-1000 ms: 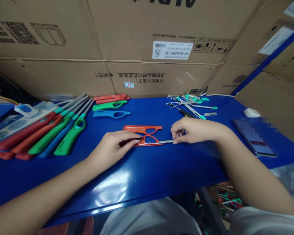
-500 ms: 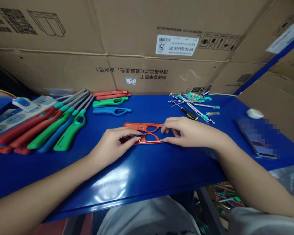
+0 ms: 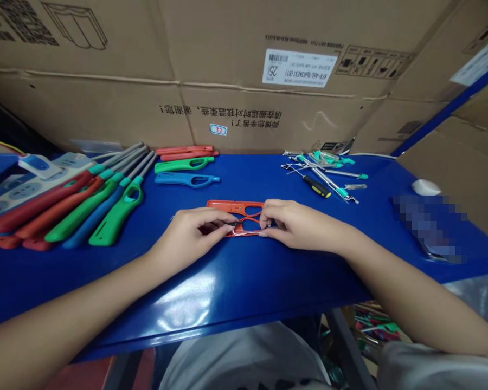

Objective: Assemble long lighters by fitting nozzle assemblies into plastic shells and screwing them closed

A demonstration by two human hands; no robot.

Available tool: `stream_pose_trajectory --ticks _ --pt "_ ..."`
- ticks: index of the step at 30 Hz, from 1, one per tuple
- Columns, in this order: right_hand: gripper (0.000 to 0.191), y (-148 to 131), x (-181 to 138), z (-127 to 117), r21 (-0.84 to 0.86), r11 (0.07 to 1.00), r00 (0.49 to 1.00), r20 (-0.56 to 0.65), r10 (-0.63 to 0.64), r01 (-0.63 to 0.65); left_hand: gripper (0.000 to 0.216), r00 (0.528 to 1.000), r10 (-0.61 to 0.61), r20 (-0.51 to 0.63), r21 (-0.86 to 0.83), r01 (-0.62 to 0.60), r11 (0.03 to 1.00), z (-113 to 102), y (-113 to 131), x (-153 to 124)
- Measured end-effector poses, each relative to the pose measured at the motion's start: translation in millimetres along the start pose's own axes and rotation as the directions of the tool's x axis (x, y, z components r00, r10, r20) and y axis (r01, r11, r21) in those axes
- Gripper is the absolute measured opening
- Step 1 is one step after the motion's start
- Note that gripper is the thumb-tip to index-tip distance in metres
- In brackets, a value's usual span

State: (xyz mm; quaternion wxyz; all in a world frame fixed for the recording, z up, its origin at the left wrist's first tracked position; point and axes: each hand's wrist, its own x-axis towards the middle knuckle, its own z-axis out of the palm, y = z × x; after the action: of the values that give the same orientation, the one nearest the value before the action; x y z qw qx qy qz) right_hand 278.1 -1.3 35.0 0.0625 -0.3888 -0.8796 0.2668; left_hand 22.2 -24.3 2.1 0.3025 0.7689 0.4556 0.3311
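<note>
Two orange lighter handle halves lie open side by side on the blue table, the far half (image 3: 226,206) behind the near half (image 3: 250,221). My left hand (image 3: 199,230) is closed at the left end of the near half, its thumb and fingers pinching around a small black part (image 3: 233,223). A thin white wire (image 3: 244,233) runs along the lower edge of the near half. The fingers of my right hand (image 3: 288,223) are pinched at that half's right end, by the wire. What sits between those fingertips is hidden.
Long-necked lighters (image 3: 116,211) rest on a power strip (image 3: 24,189) at left. Green, blue (image 3: 187,180) and red handle shells lie behind. Metal lighter parts and a black-yellow screwdriver (image 3: 316,186) are back right, with a phone (image 3: 425,227) farther right. Cardboard (image 3: 228,70) walls the back.
My right hand has moved a little left along the near handle half, and more white wire shows bunched there. My left hand stays at the left end.
</note>
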Motion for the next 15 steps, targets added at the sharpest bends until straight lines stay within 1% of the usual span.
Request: stream_pose_trajectory --ticks 4,10,15 --pt "0.003 -0.7 1.4 1.3 0.014 1.000 1.000 -0.015 0.026 -0.026 0.022 1.000 -0.021 -0.006 -0.037 0.021 0.999 0.2 0.8 0.1" --pt "0.006 0.7 2.4 -3.8 0.084 0.992 0.995 0.010 0.098 -0.099 0.024 0.999 -0.052 -0.003 -0.059 0.052 0.997 -1.2 1.3 0.5" --pt "0.005 1.5 2.5 -5.8 0.139 0.988 0.997 0.017 0.073 -0.075 0.024 0.999 -0.051 0.000 -0.047 0.051 0.998 -2.1 0.7 0.6"
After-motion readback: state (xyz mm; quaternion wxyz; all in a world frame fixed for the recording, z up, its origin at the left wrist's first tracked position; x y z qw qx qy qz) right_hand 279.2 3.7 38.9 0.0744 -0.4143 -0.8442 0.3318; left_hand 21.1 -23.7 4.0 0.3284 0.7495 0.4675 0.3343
